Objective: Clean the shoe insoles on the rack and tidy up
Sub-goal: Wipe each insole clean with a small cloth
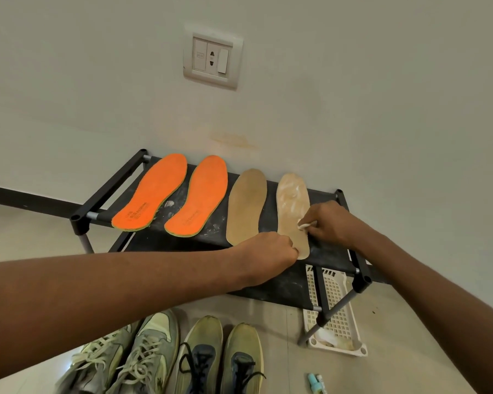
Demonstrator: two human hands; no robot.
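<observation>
- Four flat insoles lie side by side on the black fabric top shelf of a dark-framed shoe rack (366, 280) set against a pale wall.
- Two orange foam insoles, one (150, 191) at the 9 o'clock end, the other (197, 194) just beside it.
- Plain tan insole (246, 206), third in the row.
- Pale tan insole with whitish smears (292, 206), at the 3 o'clock end of the row.
- Left hand (268, 255), fingers curled, pinches the heel end of the smeared insole at its 6 o'clock tip.
- Right hand (329, 223), fingers curled round a small white wipe (304, 225), presses it on the smeared insole's 3 o'clock edge, near mid-length.
- Two pairs of worn olive-grey lace-up sneakers (165, 356) stand on the floor at 6 o'clock.
- White perforated plastic basket (336, 317) sits under the rack at 4 o'clock.
</observation>
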